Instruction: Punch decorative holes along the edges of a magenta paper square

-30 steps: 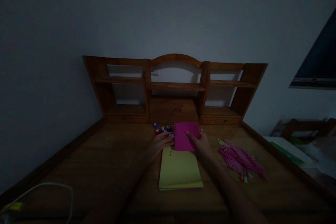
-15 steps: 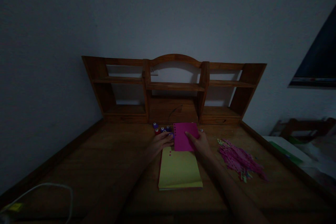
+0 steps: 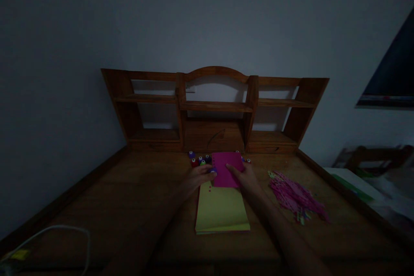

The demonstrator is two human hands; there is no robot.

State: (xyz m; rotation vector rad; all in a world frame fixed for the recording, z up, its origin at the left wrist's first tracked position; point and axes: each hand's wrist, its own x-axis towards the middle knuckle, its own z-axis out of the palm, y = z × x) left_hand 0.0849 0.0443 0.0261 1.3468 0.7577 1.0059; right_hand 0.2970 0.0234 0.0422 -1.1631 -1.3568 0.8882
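My right hand (image 3: 247, 177) grips a bright pink sheet of paper (image 3: 228, 170) by its right side, thumb on top. A row of small holes shows along the sheet's left edge. My left hand (image 3: 196, 177) is closed around a small purple piece with a pale top, which looks like a craft punch (image 3: 212, 171), at the sheet's lower left edge. Beneath the hands lies a stack of yellow paper (image 3: 222, 211), with small pink dots (image 3: 209, 188) near its upper left. Several similar small coloured pieces (image 3: 194, 162) stand just beyond my left hand.
A heap of pink paper strips (image 3: 296, 196) lies right of the yellow stack. At the back of the wooden desk (image 3: 139, 194) stands a wooden shelf unit (image 3: 215, 105). A white cable (image 3: 64, 227) curves at the front left. A chair (image 3: 378, 157) is on the right.
The pink sheet has shifted slightly left and down. My left hand and the purple punch have moved a little down along the sheet's left edge.
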